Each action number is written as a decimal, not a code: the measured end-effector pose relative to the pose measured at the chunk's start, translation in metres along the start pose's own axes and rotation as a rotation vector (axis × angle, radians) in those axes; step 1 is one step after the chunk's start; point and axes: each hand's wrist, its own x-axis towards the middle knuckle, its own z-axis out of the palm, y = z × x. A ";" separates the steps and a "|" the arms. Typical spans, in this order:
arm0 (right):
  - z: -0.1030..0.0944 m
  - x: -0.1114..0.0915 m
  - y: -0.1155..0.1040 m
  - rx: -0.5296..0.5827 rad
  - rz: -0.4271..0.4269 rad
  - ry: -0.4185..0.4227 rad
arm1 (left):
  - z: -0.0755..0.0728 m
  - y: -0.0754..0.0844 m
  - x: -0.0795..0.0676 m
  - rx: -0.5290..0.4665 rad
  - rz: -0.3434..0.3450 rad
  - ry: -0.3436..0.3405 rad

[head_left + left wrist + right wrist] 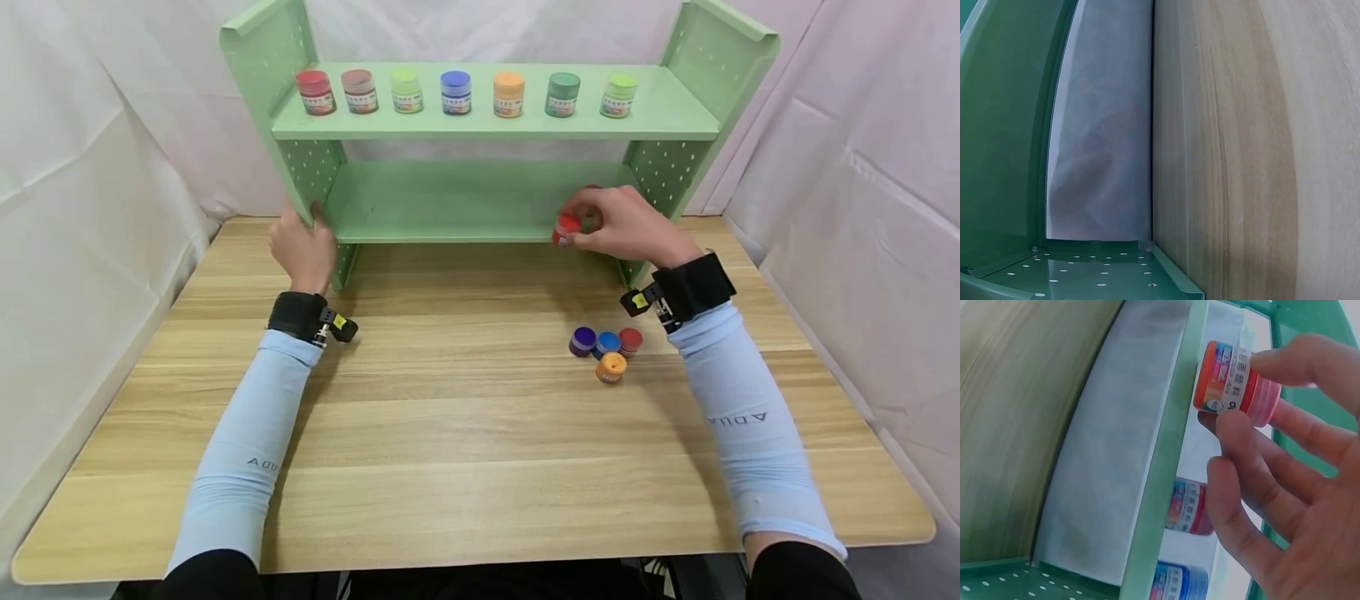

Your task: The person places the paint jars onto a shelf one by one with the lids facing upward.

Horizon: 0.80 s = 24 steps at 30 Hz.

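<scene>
Evidently, we're pinching a red paint jar [564,229] at the front edge of the lower shelf [450,200] with our right hand [626,225], while our left hand [303,250] is gripping the green side panel [266,96]; probably light, rigid and smooth, the jar is inviting a hold around its sides.

A wooden table [420,467] is stretching across the head view, its grain running sideways and its near corners rounding off. White cloth [90,192] is hanging behind it and along both sides, creasing in places and dropping past the side edges.
</scene>
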 end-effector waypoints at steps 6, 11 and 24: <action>0.000 0.016 0.000 -0.041 0.011 -0.013 | 0.001 0.001 0.000 -0.002 -0.003 -0.002; -0.003 0.031 -0.003 -0.059 0.049 -0.062 | 0.000 0.001 0.000 -0.006 -0.003 -0.006; -0.014 0.064 -0.010 -0.040 0.235 -0.231 | 0.000 -0.001 0.001 -0.011 0.014 0.004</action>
